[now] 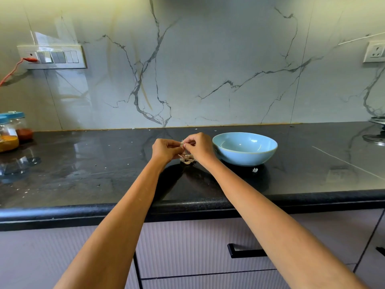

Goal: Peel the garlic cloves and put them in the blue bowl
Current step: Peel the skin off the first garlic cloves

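A pale garlic clove (pixel 182 144) with papery skin sits between my two hands above the black counter. My left hand (pixel 165 150) pinches it from the left. My right hand (pixel 199 148) pinches it from the right with curled fingers. Just below the hands, a small heap of garlic skins and cloves (pixel 187 159) lies on the counter. The blue bowl (pixel 244 148) stands right of my right hand, close to it; no cloves show inside it.
A small white garlic scrap (pixel 255 170) lies in front of the bowl. Spice jars (pixel 12 132) with blue lids stand at the far left. A metal item (pixel 378 130) sits at the far right edge. The counter's front edge (pixel 187 205) runs under my forearms.
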